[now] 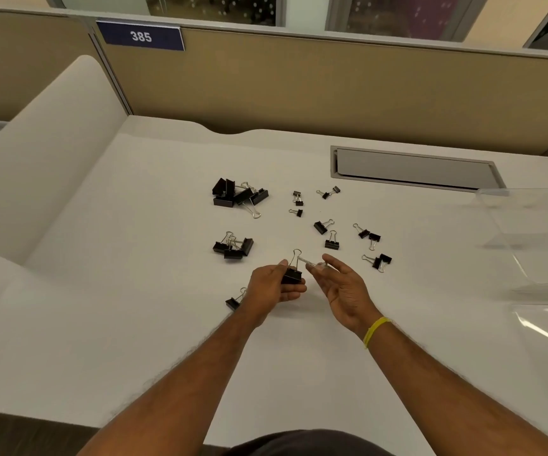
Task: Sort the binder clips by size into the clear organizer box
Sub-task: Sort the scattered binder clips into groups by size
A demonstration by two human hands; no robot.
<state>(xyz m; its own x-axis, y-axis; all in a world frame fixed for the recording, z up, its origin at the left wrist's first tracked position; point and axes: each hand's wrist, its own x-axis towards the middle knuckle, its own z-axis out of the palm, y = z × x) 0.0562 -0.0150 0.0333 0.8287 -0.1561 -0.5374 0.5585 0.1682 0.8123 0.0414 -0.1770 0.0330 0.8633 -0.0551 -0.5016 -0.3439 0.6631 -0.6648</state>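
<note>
Above the white desk (134,324), left hand (274,284) grips a binder clip (291,274); right hand (341,287) pinches its handle.

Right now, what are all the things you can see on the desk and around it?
Large binder clips: a pile of about five, black, far left of centre.
Medium binder clips: cluster of about three, black, nearer on the left; one more beside the left wrist.
Small binder clips: about a dozen, black, scattered centre to right.
Clear organizer box: one, transparent, right edge.
Cable hatch: one, grey, far right in the desk.
Number sign: one, blue, reads 385, on the tan partition.
Wristband: one, yellow, right wrist.
Left hand: holds a black binder clip.
Right hand: fingers at that clip's wire handle.
</note>
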